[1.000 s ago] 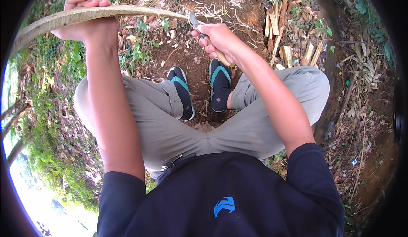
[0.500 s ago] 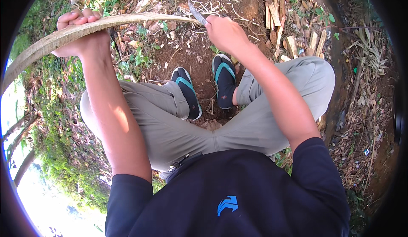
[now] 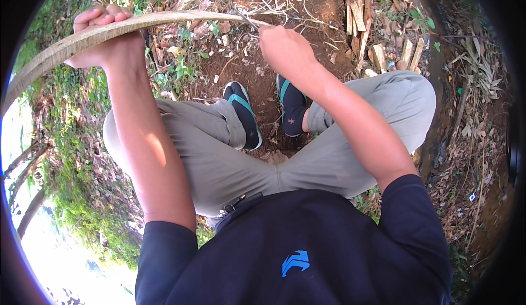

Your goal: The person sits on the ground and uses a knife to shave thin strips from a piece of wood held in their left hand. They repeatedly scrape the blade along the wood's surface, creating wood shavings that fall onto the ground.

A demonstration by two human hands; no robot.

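A long, pale wooden pole (image 3: 181, 18) crosses the far part of the head view, looking bowed, and runs out past the left rim. My left hand (image 3: 112, 47) is closed around it, fingers over the far side and palm beneath. At the pole's right, thin end, my right hand (image 3: 286, 46) grips a knife, its handle hidden in the fist. The short knife blade (image 3: 248, 21) lies against the pole near its tip, seen almost edge-on.
Thin pale shavings (image 3: 274, 8) litter the brown soil beyond the pole. Split wood pieces (image 3: 357, 16) lie at the far right, with more wood blocks (image 3: 379, 57) nearer my right knee. My feet, in dark shoes with teal straps (image 3: 240, 105), rest on the soil. Green plants grow at left.
My right hand has come slightly nearer to me and to the left. The knife blade has turned and looks narrower now. My left hand keeps its hold on the pole.
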